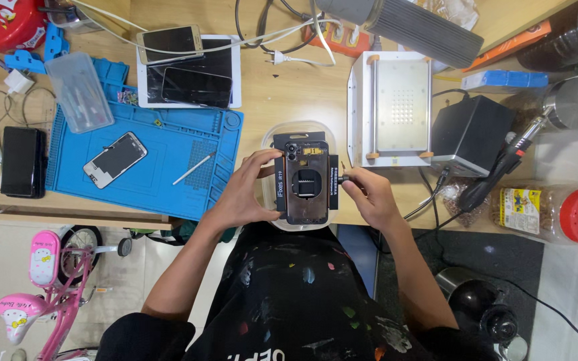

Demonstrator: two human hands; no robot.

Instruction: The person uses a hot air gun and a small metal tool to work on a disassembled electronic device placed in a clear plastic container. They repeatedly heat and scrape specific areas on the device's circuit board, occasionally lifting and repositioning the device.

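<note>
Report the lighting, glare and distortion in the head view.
Head view: even, soft light, only faint shadows under the left hand and right hand; mild glare on the metal plate; wide-lens bending curves the desk edge; opened phone sharp, no motion blur.

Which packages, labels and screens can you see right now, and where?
Jar label: right table edge, yellow rectangle on a clear, red-lidded jar.
Dark phone screen: top centre, on a white tablet.
Blue box: upper right, flat.
Phone screen: on blue mat, dark, white-bordered.
</note>
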